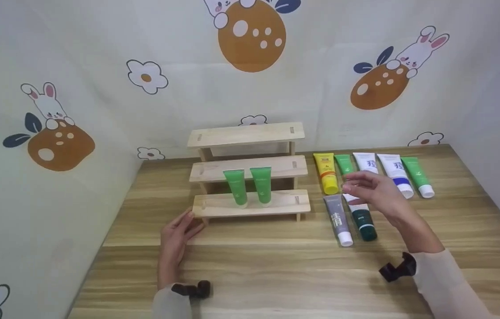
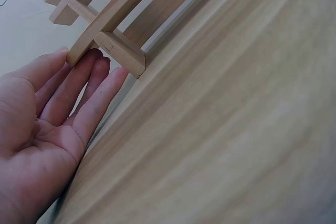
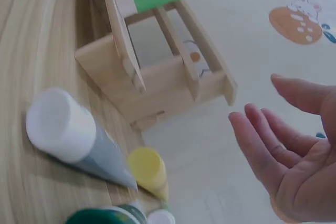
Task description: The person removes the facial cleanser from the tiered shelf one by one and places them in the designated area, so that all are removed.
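Note:
A three-step wooden rack [image 1: 246,134] stands at the back of the table. Its lowest step carries two green squeeze tubes [image 1: 235,186], upright on their caps. My left hand [image 1: 174,239] holds the left end of that step, thumb at the board's end and fingers underneath, as the left wrist view shows. To the right, my right hand [image 1: 380,195] hovers over the lying tubes with loosely bent fingers and nothing in them. Around it lie a yellow tube [image 1: 326,173], a grey tube [image 1: 337,217] and a white tube with a dark green end [image 1: 363,221]. The hand partly covers some tubes.
Behind the right hand lie two white tubes [image 1: 393,166] and two more green tubes [image 1: 416,175]. A printed cloth [image 1: 179,44] with rabbits and flowers hangs behind the wooden table [image 1: 267,266] and along its sides.

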Demonstrator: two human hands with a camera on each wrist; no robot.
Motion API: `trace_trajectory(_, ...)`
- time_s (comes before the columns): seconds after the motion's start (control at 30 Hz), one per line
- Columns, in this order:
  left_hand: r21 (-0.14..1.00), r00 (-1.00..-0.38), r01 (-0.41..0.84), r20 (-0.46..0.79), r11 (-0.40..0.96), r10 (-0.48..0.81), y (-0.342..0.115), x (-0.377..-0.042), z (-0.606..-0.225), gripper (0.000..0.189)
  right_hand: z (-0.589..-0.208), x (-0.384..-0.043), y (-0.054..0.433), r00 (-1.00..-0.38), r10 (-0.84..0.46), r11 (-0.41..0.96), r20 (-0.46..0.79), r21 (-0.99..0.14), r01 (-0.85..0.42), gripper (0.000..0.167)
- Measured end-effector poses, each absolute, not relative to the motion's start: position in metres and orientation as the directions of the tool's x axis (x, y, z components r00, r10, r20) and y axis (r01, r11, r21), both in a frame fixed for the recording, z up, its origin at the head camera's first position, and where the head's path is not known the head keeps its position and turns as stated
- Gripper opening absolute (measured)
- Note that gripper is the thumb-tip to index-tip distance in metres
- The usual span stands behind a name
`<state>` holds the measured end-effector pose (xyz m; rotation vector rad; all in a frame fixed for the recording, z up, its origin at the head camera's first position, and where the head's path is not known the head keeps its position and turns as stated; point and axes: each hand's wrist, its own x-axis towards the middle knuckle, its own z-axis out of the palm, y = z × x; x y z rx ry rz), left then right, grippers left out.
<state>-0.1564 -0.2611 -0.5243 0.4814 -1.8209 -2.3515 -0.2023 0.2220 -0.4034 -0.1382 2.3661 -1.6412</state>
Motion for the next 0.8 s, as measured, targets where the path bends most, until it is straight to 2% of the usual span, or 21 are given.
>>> trace_trajectory(0.17,0.955,-0.941,-0.073,-0.161,-0.286,-0.298,-0.260,-0.155,-0.524,0.051,-0.401,-0.198,0.201,-0.972,-0.221,0.299,-0.074,-0.954,0.005,0.063)
trace_trajectory(0.33,0.948,-0.934,-0.073,-0.174,-0.310,-0.313,-0.260,-0.155,-0.525,0.047,-0.398,-0.199,0.181,-0.971,-0.239,0.268,0.009,-0.961,-0.075,0.054)
trace_trajectory(0.53,0.953,-0.935,-0.083,-0.176,-0.293,-0.309,-0.260,-0.156,-0.526,0.047,-0.393,-0.202,0.155,-0.952,-0.286,0.138,0.113,-0.978,-0.158,0.049)
trace_trajectory(0.8,0.957,-0.935,-0.082,-0.171,-0.280,-0.312,-0.260,-0.156,-0.526,0.045,-0.386,-0.209,0.119,-0.941,-0.304,0.041,0.146,-0.985,-0.166,0.048)
